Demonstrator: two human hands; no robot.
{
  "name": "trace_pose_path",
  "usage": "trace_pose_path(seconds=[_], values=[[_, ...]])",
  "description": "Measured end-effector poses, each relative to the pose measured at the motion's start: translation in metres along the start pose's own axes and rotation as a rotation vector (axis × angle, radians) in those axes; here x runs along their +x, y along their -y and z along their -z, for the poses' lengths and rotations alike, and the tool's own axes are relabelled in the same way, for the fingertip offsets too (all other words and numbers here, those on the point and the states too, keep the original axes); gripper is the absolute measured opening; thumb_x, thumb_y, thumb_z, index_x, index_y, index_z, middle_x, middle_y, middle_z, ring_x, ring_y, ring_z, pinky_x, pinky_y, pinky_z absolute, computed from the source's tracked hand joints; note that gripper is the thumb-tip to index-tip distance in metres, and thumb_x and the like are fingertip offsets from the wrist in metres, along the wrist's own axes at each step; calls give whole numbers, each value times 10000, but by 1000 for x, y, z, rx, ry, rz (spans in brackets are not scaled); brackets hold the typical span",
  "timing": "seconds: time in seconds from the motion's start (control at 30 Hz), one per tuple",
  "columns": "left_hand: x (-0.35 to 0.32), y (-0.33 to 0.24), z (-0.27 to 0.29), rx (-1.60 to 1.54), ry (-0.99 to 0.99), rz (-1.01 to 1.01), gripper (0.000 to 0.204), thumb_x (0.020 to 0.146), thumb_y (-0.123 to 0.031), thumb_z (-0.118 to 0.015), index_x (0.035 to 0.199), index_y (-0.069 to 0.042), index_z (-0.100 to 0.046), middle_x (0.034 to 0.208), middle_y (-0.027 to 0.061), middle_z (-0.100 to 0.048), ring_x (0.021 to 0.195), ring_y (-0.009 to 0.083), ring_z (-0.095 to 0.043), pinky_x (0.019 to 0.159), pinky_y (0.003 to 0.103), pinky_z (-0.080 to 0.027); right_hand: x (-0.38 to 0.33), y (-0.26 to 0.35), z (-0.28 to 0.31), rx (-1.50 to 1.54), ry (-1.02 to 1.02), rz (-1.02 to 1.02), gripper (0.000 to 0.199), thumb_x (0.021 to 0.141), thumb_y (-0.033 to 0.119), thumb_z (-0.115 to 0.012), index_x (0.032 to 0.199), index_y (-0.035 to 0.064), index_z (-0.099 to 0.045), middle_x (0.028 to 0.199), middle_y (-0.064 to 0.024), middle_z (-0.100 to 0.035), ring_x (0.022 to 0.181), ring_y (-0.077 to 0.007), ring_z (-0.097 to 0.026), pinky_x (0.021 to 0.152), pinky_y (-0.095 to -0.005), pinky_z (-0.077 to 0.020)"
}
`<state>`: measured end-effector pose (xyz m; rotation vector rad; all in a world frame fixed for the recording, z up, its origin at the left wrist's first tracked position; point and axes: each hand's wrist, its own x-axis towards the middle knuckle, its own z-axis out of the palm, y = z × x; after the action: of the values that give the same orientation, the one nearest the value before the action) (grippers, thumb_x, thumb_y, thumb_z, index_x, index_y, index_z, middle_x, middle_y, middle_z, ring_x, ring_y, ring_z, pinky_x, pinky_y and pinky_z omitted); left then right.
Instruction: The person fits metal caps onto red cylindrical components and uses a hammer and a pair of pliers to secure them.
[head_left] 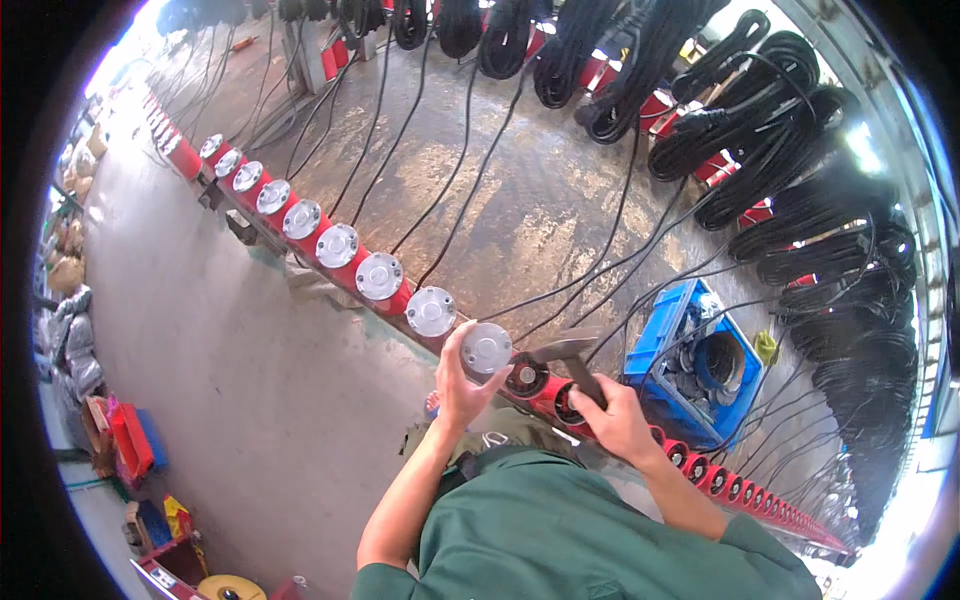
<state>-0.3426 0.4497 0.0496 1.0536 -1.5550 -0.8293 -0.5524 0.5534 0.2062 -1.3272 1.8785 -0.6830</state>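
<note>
My left hand (462, 392) pinches a round silver metal cap (487, 347) by its edge, thumb on one side and fingers on the other. The cap sits at or just over the top of a red cylinder in a long row; whether it is fully seated I cannot tell. My right hand (618, 418) is closed round the handle of a hammer (568, 350), whose head hangs just right of the cap. Under the hammer, an uncapped red cylinder (527, 374) shows its dark inside. Leftward, several cylinders carry silver caps like this one (379, 276).
The row runs diagonally on a narrow rail. A blue crate (655, 340) with metal parts stands beyond it at the right. Bundles of black cable (765, 130) hang along the far side, their leads crossing to the row. Coloured bins (130, 440) lie at far left.
</note>
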Motion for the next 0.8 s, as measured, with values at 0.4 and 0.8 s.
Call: trace_pose_path(seconds=[0.4,0.8], values=[[-4,8,-5,-47,-43,-18,897,716,-163,-959,1472,-37,-493,1414,192,-607,1300,387,-604,1103,470,-494,38,10,-44,-411,41,233,253,993,308,-696,1131,96,-682,842,-232,-729,808,-456,-723,693,-542,-561],[-3,10,-6,-68,-48,-60,888,695,-115,-951,1456,-37,-498,1445,199,-597,1323,395,-596,1116,476,-486,38,11,-48,-350,83,154,289,1025,324,-647,1158,67,-649,840,-246,-723,840,-481,-715,731,-561,-551]])
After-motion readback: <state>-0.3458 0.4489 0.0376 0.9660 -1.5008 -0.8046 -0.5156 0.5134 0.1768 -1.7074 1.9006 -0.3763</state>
